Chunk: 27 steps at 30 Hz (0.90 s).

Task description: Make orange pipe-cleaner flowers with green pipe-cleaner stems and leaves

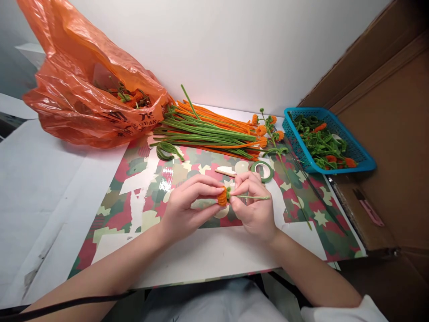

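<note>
Between my two hands is a small orange pipe-cleaner pumpkin [221, 197] with a green curl and a green stem pointing right. My left hand [189, 201] pinches the orange body between thumb and fingers. The thumb and fingers of my right hand [254, 208] close on the green part at its base. Just behind the hands lie a thin wooden stick [224, 172] and a roll of green floral tape [262, 171], partly covered by my right hand. A finished stem with several orange pumpkins [260, 130] and green leaves rests to the right.
Bundles of green pipe cleaners [208, 131] and orange ones [217, 114] lie at the back. A curled green piece [166, 151] sits nearby. An orange plastic bag [83, 98] stands back left, a blue basket [342, 171] back right. A pink cutter [371, 211] lies by the cardboard.
</note>
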Each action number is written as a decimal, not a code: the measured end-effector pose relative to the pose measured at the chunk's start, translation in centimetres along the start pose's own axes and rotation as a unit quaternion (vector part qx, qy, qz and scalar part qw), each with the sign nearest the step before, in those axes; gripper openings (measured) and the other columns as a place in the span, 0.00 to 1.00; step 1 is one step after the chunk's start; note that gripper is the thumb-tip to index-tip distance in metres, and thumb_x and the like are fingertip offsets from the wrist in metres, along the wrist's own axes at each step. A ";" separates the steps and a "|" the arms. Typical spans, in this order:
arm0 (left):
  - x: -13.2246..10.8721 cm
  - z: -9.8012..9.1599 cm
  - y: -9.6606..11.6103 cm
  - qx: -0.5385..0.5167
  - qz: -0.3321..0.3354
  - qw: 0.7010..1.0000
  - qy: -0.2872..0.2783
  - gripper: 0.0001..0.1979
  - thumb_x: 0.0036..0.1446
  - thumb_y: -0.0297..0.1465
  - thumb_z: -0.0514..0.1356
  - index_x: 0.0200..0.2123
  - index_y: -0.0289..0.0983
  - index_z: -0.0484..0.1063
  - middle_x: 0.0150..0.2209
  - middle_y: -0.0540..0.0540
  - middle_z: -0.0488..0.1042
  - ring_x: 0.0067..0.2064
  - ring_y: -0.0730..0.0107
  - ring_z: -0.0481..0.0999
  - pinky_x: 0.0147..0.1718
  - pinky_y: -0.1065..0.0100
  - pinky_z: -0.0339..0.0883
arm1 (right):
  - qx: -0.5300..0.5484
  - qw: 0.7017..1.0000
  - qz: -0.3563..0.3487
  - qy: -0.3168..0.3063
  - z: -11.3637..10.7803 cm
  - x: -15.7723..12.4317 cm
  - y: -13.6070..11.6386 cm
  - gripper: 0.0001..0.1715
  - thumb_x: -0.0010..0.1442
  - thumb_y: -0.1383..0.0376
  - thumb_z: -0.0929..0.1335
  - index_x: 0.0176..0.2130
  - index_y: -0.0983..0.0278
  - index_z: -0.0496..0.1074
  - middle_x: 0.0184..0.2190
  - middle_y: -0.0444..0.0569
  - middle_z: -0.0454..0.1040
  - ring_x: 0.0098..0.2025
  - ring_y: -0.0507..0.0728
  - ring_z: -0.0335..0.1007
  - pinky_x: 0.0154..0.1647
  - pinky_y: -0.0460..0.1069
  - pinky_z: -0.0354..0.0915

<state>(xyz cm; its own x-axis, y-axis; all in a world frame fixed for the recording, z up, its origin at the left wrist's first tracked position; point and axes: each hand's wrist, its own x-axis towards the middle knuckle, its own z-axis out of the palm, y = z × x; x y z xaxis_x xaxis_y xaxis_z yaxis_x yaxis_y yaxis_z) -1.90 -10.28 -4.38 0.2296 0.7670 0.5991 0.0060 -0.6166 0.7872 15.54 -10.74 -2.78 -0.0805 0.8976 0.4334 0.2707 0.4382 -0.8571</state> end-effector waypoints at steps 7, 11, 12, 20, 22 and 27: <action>0.1 0.2 0.0 -0.079 -0.075 0.994 0.012 0.16 0.52 0.20 0.66 0.43 0.40 0.76 0.41 0.45 0.74 0.43 0.67 0.77 0.37 0.68 0.80 | 0.028 0.999 0.032 -0.026 0.0 0.2 0.4 0.07 0.54 0.70 0.68 0.27 0.59 0.69 0.32 0.44 0.68 0.41 0.57 0.66 0.46 0.57 0.59; 0.6 0.4 0.3 -0.151 -0.168 0.973 0.036 0.10 0.54 0.25 0.67 0.41 0.38 0.76 0.42 0.44 0.76 0.44 0.65 0.78 0.36 0.69 0.80 | 0.039 0.996 0.067 -0.054 -0.5 0.6 0.1 0.05 0.55 0.69 0.70 0.31 0.58 0.74 0.34 0.45 0.68 0.43 0.58 0.67 0.48 0.57 0.62; 0.7 0.4 0.4 -0.162 -0.184 0.969 0.037 0.09 0.54 0.26 0.67 0.40 0.38 0.76 0.42 0.44 0.76 0.43 0.65 0.79 0.35 0.69 0.80 | 0.046 0.994 0.071 -0.062 -0.6 0.7 0.1 0.04 0.55 0.68 0.70 0.32 0.58 0.75 0.35 0.46 0.68 0.43 0.58 0.68 0.48 0.57 0.62; 0.6 0.1 0.4 -0.153 -0.220 0.963 0.041 0.10 0.52 0.28 0.68 0.39 0.38 0.75 0.42 0.45 0.76 0.45 0.65 0.78 0.36 0.70 0.78 | 0.021 0.999 0.015 -0.023 -1.6 0.7 0.4 0.19 0.54 0.63 0.70 0.47 0.57 0.71 0.42 0.49 0.70 0.46 0.60 0.67 0.47 0.57 0.66; 0.6 0.1 0.5 -0.147 -0.225 0.962 0.040 0.10 0.52 0.28 0.68 0.39 0.37 0.74 0.42 0.44 0.76 0.44 0.65 0.78 0.36 0.70 0.78 | 0.002 0.999 -0.040 0.032 -2.2 1.0 0.5 0.20 0.55 0.61 0.68 0.49 0.57 0.69 0.42 0.49 0.69 0.44 0.60 0.67 0.44 0.57 0.66; 1.0 0.1 1.0 -0.184 -0.320 0.929 0.029 0.11 0.52 0.33 0.69 0.37 0.37 0.73 0.36 0.46 0.78 0.34 0.68 0.80 0.32 0.68 0.79 | -0.210 0.947 -0.243 0.011 -3.4 1.7 0.1 0.15 0.52 0.67 0.73 0.41 0.53 0.72 0.35 0.45 0.74 0.39 0.59 0.67 0.43 0.57 0.61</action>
<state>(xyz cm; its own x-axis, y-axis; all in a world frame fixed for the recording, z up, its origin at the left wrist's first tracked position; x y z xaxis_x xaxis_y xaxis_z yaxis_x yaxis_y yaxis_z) -1.60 -10.09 -3.01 0.2413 0.9704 -0.0102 -0.2118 0.0629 0.9753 18.68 -9.29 -1.19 -0.2745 0.5912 0.7584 0.5642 0.7377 -0.3708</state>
